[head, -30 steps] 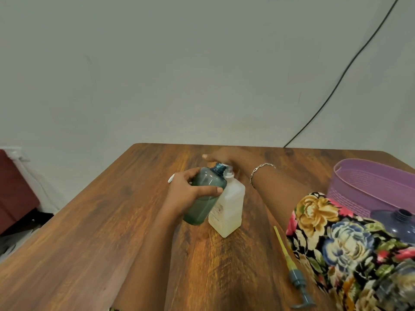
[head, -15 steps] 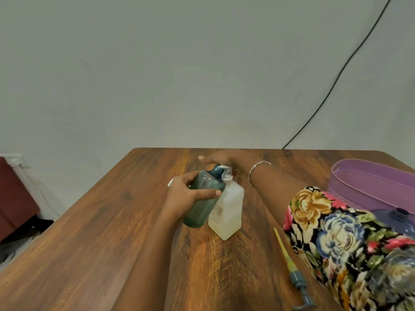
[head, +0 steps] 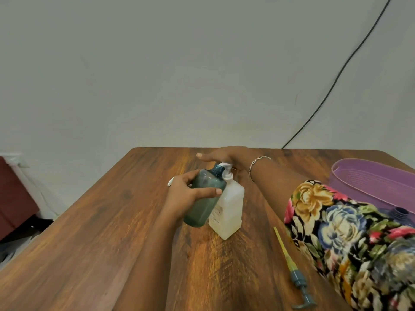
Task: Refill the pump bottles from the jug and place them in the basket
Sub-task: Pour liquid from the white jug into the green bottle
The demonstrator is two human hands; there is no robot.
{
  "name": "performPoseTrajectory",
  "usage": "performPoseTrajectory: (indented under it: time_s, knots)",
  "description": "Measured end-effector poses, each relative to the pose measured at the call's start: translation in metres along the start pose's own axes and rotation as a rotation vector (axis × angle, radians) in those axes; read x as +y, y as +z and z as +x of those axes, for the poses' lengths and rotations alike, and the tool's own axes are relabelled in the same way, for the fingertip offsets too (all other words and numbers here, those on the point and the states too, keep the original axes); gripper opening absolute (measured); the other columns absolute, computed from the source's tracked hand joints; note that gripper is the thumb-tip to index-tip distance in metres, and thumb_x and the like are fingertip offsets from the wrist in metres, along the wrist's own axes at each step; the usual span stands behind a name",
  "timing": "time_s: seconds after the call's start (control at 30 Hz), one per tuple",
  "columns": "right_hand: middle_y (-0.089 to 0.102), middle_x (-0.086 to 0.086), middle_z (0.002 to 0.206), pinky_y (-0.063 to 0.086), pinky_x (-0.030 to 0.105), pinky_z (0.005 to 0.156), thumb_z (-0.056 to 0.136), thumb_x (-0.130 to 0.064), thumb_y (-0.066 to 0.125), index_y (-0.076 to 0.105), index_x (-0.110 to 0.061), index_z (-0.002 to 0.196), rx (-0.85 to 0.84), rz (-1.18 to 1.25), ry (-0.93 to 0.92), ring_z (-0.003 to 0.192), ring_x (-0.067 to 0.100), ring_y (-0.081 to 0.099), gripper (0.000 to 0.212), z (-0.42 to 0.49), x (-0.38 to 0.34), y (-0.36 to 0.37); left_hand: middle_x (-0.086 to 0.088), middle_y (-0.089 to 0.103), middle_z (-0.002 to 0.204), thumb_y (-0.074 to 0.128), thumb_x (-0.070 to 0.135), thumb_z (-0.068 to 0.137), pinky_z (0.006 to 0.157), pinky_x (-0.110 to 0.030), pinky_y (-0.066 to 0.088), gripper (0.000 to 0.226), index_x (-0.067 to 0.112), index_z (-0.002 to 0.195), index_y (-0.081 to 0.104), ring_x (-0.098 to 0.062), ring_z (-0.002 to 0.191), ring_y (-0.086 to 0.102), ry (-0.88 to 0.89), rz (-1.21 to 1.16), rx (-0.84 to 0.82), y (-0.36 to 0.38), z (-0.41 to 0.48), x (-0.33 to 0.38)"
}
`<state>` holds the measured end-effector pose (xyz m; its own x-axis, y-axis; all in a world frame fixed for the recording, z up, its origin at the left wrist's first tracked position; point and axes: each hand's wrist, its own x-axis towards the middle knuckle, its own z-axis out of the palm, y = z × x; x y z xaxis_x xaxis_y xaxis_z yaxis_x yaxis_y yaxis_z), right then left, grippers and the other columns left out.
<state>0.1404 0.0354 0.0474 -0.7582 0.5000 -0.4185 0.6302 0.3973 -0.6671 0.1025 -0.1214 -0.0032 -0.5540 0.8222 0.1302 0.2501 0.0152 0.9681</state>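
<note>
Green bottle (head: 204,196) is off the bench (head: 107,221), tilted, with its open neck right against the spout of the white bottle (head: 229,207). The left hand (head: 185,195) is wrapped round the green bottle's body. The right hand (head: 224,156) lies flat, fingers straight, on the white bottle's pump head.

The likeliest slip is a miss. The neck is narrow, and if the green bottle drifts from the spout during a press, liquid would run down its side and onto the bench. That would also make the grasp slippery. Tilting it further could let what it already holds run out of the neck. A press off-centre could tip the white bottle, since nothing steadies its body.

The loose pump (head: 297,278) lies near the floral sleeve (head: 350,239), which could knock it about. The basket (head: 359,182) stands well to the right, with a purple bottle (head: 402,215) just beside it.
</note>
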Motion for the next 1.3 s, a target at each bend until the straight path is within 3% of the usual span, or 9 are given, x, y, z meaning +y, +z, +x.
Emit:
performPoseTrajectory:
  time_s: [0.13, 0.23, 0.3, 0.43, 0.6, 0.9, 1.07, 1.17, 1.3]
  knots:
    - [0.061, 0.012, 0.109, 0.042, 0.028, 0.071, 0.096, -0.042, 0.041, 0.049, -0.003, 0.127, 0.05, -0.003, 0.011, 0.094, 0.024, 0.06, 0.05, 0.004, -0.001, 0.005, 0.01, 0.061, 0.092, 0.079, 0.024, 0.062, 0.059, -0.018, 0.043, 0.037, 0.032, 0.091, 0.057, -0.011, 0.083, 0.059, 0.001, 0.034, -0.003, -0.001, 0.002, -0.001]
    - [0.061, 0.007, 0.092, 0.036, 0.026, 0.052, 0.099, -0.039, 0.036, 0.054, -0.002, 0.121, 0.115, -0.294, -0.004, 0.065, 0.016, 0.052, 0.047, 0.002, -0.002, 0.01, 0.008, 0.063, 0.092, 0.079, 0.024, 0.061, 0.06, -0.019, 0.043, 0.037, 0.032, 0.092, 0.059, -0.012, 0.083, 0.06, -0.004, 0.025, -0.005, 0.0, 0.001, -0.006]
    - [0.062, 0.013, 0.104, 0.036, 0.026, 0.052, 0.101, -0.024, 0.033, 0.059, 0.001, 0.106, 0.193, -0.477, -0.002, 0.07, 0.018, 0.056, 0.037, 0.004, -0.003, 0.009, 0.007, 0.063, 0.095, 0.079, 0.025, 0.061, 0.061, -0.021, 0.044, 0.043, 0.029, 0.099, 0.06, -0.013, 0.085, 0.06, -0.012, 0.016, 0.005, 0.001, 0.001, -0.009]
    - [0.051, 0.01, 0.074, 0.037, 0.028, 0.05, 0.098, -0.014, 0.031, 0.052, -0.005, 0.071, 0.232, -0.573, -0.005, 0.06, 0.02, 0.051, 0.035, 0.004, -0.003, 0.009, 0.007, 0.063, 0.096, 0.079, 0.024, 0.061, 0.061, -0.021, 0.045, 0.04, 0.032, 0.095, 0.06, -0.013, 0.085, 0.06, -0.033, 0.002, 0.005, 0.001, 0.0, -0.007]
    - [0.051, 0.019, 0.13, 0.04, 0.034, 0.085, 0.099, -0.025, 0.038, 0.048, 0.003, 0.126, 0.065, -0.25, -0.006, 0.111, 0.031, 0.052, 0.04, -0.014, -0.015, 0.001, 0.0, 0.063, 0.102, 0.08, 0.024, 0.061, 0.064, -0.025, 0.048, 0.05, 0.02, 0.107, 0.061, -0.019, 0.089, 0.06, -0.028, 0.004, 0.011, -0.002, 0.001, 0.001]
    - [0.048, 0.015, 0.136, 0.038, 0.039, 0.098, 0.097, -0.046, 0.032, 0.048, -0.006, 0.131, 0.333, -0.358, 0.03, 0.121, 0.031, 0.049, 0.054, 0.011, 0.001, 0.01, 0.006, 0.063, 0.094, 0.08, 0.024, 0.06, 0.06, -0.02, 0.045, 0.042, 0.027, 0.096, 0.061, -0.013, 0.084, 0.06, -0.048, 0.006, 0.011, 0.001, 0.001, -0.007]
    - [0.056, 0.016, 0.122, 0.045, 0.032, 0.077, 0.096, -0.046, 0.036, 0.058, -0.006, 0.107, 0.271, -0.334, 0.015, 0.09, 0.027, 0.057, 0.047, 0.01, -0.001, 0.009, 0.002, 0.065, 0.097, 0.08, 0.024, 0.059, 0.062, -0.023, 0.047, 0.052, 0.016, 0.108, 0.062, -0.017, 0.086, 0.062, -0.045, -0.008, 0.011, 0.001, -0.001, -0.006]
    - [0.057, 0.016, 0.107, 0.043, 0.032, 0.071, 0.096, -0.045, 0.04, 0.053, -0.002, 0.118, 0.116, -0.112, -0.006, 0.088, 0.028, 0.058, 0.05, -0.003, -0.006, 0.002, 0.002, 0.064, 0.099, 0.08, 0.028, 0.057, 0.063, -0.023, 0.046, 0.055, 0.018, 0.107, 0.062, -0.017, 0.088, 0.061, -0.046, -0.022, 0.011, 0.0, 0.0, -0.003]
    - [0.052, 0.008, 0.081, 0.043, 0.025, 0.053, 0.097, -0.031, 0.044, 0.053, -0.006, 0.099, 0.101, -0.107, 0.012, 0.064, 0.019, 0.049, 0.027, -0.001, -0.005, 0.003, 0.004, 0.064, 0.097, 0.08, 0.026, 0.059, 0.061, -0.022, 0.046, 0.043, 0.026, 0.098, 0.061, -0.016, 0.086, 0.061, -0.045, -0.016, 0.008, -0.001, 0.002, -0.004]
